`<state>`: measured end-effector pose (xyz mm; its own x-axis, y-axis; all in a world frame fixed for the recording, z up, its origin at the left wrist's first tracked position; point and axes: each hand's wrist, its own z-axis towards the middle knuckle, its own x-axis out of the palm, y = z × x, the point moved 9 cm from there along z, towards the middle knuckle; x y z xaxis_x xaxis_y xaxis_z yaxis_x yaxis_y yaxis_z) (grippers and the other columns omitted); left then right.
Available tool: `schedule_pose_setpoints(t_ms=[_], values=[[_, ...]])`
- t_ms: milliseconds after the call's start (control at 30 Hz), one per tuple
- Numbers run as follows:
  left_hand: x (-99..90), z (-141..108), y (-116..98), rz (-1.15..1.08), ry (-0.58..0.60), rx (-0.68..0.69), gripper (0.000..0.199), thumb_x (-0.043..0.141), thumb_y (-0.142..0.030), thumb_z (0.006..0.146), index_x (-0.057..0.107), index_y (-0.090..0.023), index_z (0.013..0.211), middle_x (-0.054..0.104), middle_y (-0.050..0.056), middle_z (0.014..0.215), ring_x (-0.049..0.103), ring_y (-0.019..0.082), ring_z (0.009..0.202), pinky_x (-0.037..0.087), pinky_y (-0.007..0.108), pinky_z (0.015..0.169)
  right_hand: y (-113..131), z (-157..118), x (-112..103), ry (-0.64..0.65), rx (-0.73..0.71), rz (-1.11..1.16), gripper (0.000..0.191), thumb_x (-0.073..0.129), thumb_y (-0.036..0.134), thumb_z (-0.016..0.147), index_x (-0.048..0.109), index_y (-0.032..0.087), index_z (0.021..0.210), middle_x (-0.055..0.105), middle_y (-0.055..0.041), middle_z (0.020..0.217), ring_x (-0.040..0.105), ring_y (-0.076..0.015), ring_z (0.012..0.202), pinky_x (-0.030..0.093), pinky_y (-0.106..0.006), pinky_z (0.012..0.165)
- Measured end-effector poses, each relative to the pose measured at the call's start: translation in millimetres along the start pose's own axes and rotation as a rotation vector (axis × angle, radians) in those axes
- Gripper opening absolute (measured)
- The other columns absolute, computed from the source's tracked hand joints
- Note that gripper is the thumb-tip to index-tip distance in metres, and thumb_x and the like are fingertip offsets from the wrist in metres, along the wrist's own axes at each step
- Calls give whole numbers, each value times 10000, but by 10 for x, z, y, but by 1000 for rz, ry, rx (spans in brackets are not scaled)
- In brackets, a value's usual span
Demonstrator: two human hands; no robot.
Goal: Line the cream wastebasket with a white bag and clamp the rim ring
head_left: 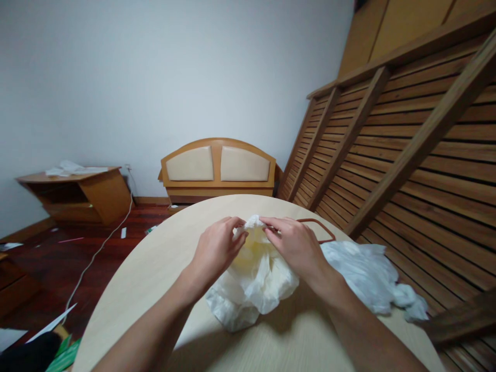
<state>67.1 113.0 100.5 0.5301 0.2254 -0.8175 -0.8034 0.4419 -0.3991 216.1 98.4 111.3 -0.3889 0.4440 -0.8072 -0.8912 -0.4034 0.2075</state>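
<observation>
A crumpled white plastic bag [267,284] with something yellowish inside rests on the round pale table [143,274]. My left hand [219,245] pinches the bag's upper edge from the left, fingers closed on it. From the right, my right hand [294,248] pinches the same edge between thumb and fingers. The gathered rim stands up between both hands. What the yellowish content is cannot be made out.
Another crumpled white bag [364,274] lies at the table's right side, near a brown rectangular frame [323,227]. Slatted wood [387,155] leans along the right. Behind stand a headboard [217,173] and a low cabinet [96,194]; a cable [93,258] crosses the floor.
</observation>
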Motion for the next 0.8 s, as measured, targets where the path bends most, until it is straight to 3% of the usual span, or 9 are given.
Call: schedule_pose_setpoints(t_ms=[67,167,233,400,500,633,800], values=[[5,12,22,-6,-8,-13,122,624,-265,922,713,-205,980,730,27,831,636,166,694,383,259,616,48,-9,-73,-59,-39,9,308,606,176,937,695,220,1230,751,-67,1178,689,-232,1081,534,-356,917],[10,26,73,-5,-11,-45,110,625,-255,917,706,-198,966,718,22,790,629,158,667,369,249,599,146,-48,-171,-96,-53,8,177,605,214,943,737,199,1060,760,-80,1093,687,-235,1044,519,-349,908],[11,32,91,-11,-12,-55,105,629,-251,914,698,-193,968,713,21,777,627,155,655,367,246,595,196,-90,-117,5,-2,-9,202,570,271,974,752,208,915,778,-70,941,716,-230,906,525,-336,826],[24,23,78,-96,-14,-31,119,629,-237,906,685,-192,1000,706,9,771,622,142,628,381,236,580,363,-313,235,381,36,-110,599,382,594,1007,769,189,797,768,-131,759,732,-267,729,526,-361,697],[29,8,68,-126,-25,-9,143,625,-245,902,682,-188,1020,718,21,835,623,137,633,397,232,576,471,-423,394,510,-42,-109,647,378,653,980,770,155,846,770,-175,796,737,-314,793,535,-411,741],[42,2,72,-136,-19,6,167,633,-277,902,682,-187,1034,728,34,911,620,135,628,408,237,576,569,-503,586,643,-128,58,467,514,539,961,716,123,1025,778,-172,943,743,-319,863,545,-393,747],[72,17,105,-100,9,-19,155,628,-283,909,681,-187,1019,727,39,909,637,151,661,413,247,596,583,-475,669,613,-158,155,399,586,464,930,653,123,1125,761,-165,1058,733,-308,941,541,-366,774]])
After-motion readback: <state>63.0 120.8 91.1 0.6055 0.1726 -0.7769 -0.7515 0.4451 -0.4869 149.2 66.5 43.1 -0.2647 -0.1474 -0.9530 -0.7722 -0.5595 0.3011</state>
